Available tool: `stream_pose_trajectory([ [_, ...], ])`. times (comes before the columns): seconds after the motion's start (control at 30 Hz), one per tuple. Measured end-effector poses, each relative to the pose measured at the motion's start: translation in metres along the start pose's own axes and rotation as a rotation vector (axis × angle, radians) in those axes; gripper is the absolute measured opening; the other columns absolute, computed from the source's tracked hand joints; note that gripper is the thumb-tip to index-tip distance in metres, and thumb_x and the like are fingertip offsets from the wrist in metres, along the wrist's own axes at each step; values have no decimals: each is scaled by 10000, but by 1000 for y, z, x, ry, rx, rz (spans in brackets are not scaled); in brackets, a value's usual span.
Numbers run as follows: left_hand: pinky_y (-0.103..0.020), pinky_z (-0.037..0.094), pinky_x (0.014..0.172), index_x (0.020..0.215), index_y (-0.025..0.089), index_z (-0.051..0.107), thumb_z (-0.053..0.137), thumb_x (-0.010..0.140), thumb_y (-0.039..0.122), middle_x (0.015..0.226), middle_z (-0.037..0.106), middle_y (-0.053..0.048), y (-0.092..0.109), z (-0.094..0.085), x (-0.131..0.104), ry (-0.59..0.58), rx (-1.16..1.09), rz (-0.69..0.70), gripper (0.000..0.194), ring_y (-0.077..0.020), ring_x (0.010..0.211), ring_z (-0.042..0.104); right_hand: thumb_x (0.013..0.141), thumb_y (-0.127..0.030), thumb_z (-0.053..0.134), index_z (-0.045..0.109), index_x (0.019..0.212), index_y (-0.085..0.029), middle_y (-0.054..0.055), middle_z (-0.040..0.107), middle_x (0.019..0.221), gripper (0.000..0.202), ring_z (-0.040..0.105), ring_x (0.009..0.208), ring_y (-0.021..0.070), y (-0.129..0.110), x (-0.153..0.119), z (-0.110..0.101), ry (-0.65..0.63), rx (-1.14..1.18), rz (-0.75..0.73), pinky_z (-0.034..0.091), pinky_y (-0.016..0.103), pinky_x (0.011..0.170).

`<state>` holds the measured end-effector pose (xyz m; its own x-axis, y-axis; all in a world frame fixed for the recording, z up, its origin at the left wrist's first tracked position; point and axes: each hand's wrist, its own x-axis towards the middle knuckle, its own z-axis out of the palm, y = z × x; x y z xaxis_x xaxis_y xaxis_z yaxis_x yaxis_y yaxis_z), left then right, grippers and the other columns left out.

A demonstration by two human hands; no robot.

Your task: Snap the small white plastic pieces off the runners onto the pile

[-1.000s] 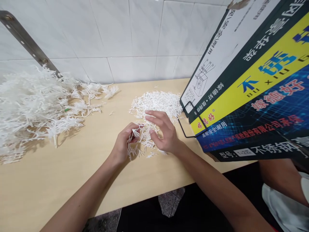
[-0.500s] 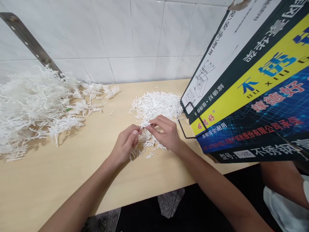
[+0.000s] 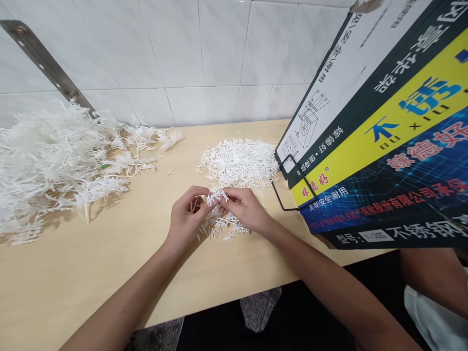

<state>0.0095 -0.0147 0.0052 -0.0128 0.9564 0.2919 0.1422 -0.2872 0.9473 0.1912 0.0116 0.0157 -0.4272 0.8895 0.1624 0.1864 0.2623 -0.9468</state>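
Note:
Between the fingertips of both hands is a small white branched plastic piece (image 3: 217, 197) with thin prongs. My left hand (image 3: 187, 210) pinches its left side, thumb and forefinger closed together. From the other side my right hand (image 3: 245, 206) grips it, the fingers bent and partly hiding it. Just beyond the hands lies a pile of short thin white plastic sticks (image 3: 241, 161). More loose white bits (image 3: 228, 224) are scattered below and between the hands on the wooden table (image 3: 146, 263).
A large heap of tangled white branched plastic (image 3: 62, 161) covers the left of the table. To the right stands a printed cardboard box (image 3: 343, 161) with a bent black wire frame (image 3: 294, 208) by its corner. Another person's arm (image 3: 435, 278) shows at lower right. Behind is a tiled wall (image 3: 204, 53).
Both hands have drawn closer together around the white piece. My right hand has dropped slightly and turned, and its fingers now meet the left hand's.

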Motion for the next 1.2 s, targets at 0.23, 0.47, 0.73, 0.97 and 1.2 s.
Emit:
stream_pose_trajectory([
  [0.23,-272,426,637,854,200,730,750,886,351,824,684,-12,1,0,2,-11,34,9,155,-130,677,534,891,-281,684,676,1131,-227,16,702,907,246,603,633,112,3,-3,1,220,-277,-163,503,267,657],
  [0.47,-275,430,658,858,187,703,646,960,359,800,676,-14,3,-3,1,-207,140,47,208,-142,702,576,956,-359,648,657,735,-200,-1,633,663,273,567,578,118,3,-1,-8,317,-79,-223,479,263,576],
  [0.73,-277,409,663,856,193,661,606,980,371,807,632,-10,4,2,-6,-190,144,19,224,-142,702,540,955,-305,597,647,1203,-249,84,707,1170,259,664,800,165,18,15,-44,660,-21,-169,551,306,642],
  [0.97,-284,410,679,925,192,698,605,988,369,831,645,-20,5,0,-4,-139,131,77,210,-152,720,540,997,-331,595,710,897,-226,51,735,915,185,655,903,209,-8,-4,3,192,-340,-339,504,363,836],
  [1.2,-288,390,638,821,191,666,611,981,371,774,624,-22,7,3,-5,-141,166,105,247,-149,669,518,963,-381,614,621,798,-208,-5,564,708,239,510,624,133,1,0,-6,426,50,-109,420,277,592],
])
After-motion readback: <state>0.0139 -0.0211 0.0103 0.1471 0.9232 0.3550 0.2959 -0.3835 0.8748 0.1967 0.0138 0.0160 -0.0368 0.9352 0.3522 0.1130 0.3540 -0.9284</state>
